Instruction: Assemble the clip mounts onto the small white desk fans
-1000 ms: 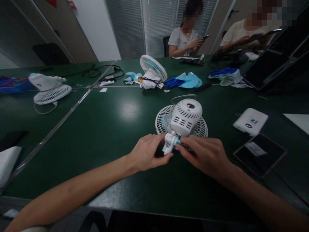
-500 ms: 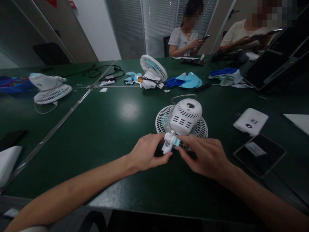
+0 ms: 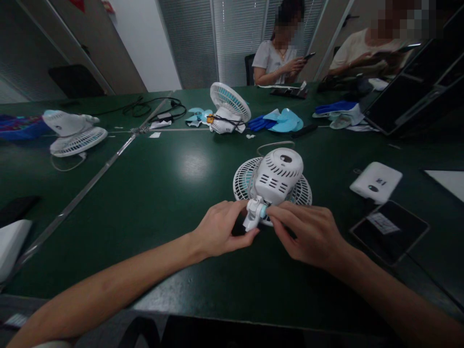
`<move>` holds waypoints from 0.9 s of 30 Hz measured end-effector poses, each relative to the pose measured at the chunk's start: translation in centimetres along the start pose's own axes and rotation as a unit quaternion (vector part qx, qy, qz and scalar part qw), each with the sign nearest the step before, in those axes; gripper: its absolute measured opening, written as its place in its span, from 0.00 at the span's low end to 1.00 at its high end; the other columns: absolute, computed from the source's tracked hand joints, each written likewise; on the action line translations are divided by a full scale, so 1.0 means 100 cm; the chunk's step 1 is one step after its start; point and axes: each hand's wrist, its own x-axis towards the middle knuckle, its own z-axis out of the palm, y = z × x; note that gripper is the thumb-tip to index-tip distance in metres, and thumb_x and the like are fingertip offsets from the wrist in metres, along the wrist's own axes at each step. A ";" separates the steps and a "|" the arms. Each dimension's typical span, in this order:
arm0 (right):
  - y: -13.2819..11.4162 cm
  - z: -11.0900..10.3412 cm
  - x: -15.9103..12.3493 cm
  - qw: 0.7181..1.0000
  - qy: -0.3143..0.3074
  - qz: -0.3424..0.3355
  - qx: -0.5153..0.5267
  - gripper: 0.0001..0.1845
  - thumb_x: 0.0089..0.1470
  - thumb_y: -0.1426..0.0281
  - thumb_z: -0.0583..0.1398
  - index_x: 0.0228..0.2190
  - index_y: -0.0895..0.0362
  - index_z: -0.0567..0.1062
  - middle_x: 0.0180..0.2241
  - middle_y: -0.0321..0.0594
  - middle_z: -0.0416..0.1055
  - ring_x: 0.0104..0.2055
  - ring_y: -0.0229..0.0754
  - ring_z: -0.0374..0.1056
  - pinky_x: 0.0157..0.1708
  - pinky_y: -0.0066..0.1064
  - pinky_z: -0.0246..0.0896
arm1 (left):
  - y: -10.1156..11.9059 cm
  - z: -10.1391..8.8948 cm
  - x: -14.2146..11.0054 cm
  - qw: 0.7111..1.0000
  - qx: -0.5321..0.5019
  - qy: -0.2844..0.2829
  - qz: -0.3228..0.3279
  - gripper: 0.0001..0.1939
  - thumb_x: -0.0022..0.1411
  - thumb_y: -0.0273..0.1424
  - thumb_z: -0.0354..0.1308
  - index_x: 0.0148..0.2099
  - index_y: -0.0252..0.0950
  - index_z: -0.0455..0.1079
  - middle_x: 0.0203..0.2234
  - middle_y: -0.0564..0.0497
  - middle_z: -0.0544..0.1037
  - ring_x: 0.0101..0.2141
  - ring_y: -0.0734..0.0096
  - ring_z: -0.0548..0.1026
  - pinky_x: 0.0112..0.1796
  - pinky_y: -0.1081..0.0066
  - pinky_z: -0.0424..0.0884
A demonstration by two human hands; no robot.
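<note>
Right in front of us, the fan lies face down on the green table, with its round back up. Its white clip sticks out toward us. Our left hand holds the clip, with the thumb and a finger pinching it from the left side. Our right hand is at the little blue knob on the clip's right side. Its thumb and finger are bent close together, and their tips are right at the knob. We cannot tell if both tips touch it.

To the right of the fan we see a white box, and nearer to us than that box is a flat black pad. Past the fan, a bit to its left, is the back fan, tipped up with a dark cord across it. Some blue blades lie straight past the fan. Far off to the left of the fan is the side fan, with its round cage down, and a blue bin is beside it. Past the fan, a person in a white top sits holding a phone.
</note>
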 end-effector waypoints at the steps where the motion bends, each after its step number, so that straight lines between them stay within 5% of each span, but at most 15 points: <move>1: 0.001 0.000 -0.001 1.000 -0.002 -0.003 -0.007 0.13 0.61 0.76 0.60 0.47 0.55 0.72 0.38 0.36 0.78 0.31 0.36 0.74 0.28 0.29 0.62 | 0.000 0.000 0.000 1.000 0.000 0.000 0.000 0.25 0.66 0.41 0.60 0.58 0.33 0.63 0.35 0.47 0.79 0.33 0.62 0.79 0.36 0.62 0.77; 13: -0.001 0.004 0.002 0.999 0.007 0.039 -0.011 0.04 0.65 0.70 0.60 0.36 0.56 0.73 0.28 0.33 0.74 0.25 0.34 0.68 0.25 0.29 0.58 | 0.000 0.001 0.000 1.000 0.001 0.002 0.008 0.26 0.66 0.41 0.61 0.58 0.33 0.62 0.35 0.48 0.79 0.32 0.63 0.78 0.36 0.61 0.76; 18: 0.001 0.004 0.000 0.999 0.020 0.026 0.022 0.10 0.62 0.71 0.62 0.45 0.58 0.72 0.30 0.33 0.75 0.27 0.33 0.71 0.28 0.27 0.61 | -0.001 0.001 -0.001 1.000 -0.001 -0.003 0.002 0.26 0.66 0.42 0.61 0.59 0.33 0.62 0.35 0.48 0.79 0.32 0.62 0.78 0.36 0.61 0.77; 27: 0.002 0.003 0.001 1.000 0.019 0.014 0.000 0.06 0.64 0.74 0.61 0.44 0.56 0.73 0.34 0.34 0.78 0.29 0.34 0.73 0.29 0.28 0.62 | -0.001 0.001 0.000 1.000 -0.003 0.002 0.002 0.25 0.66 0.42 0.60 0.58 0.32 0.63 0.35 0.47 0.79 0.32 0.62 0.78 0.36 0.61 0.77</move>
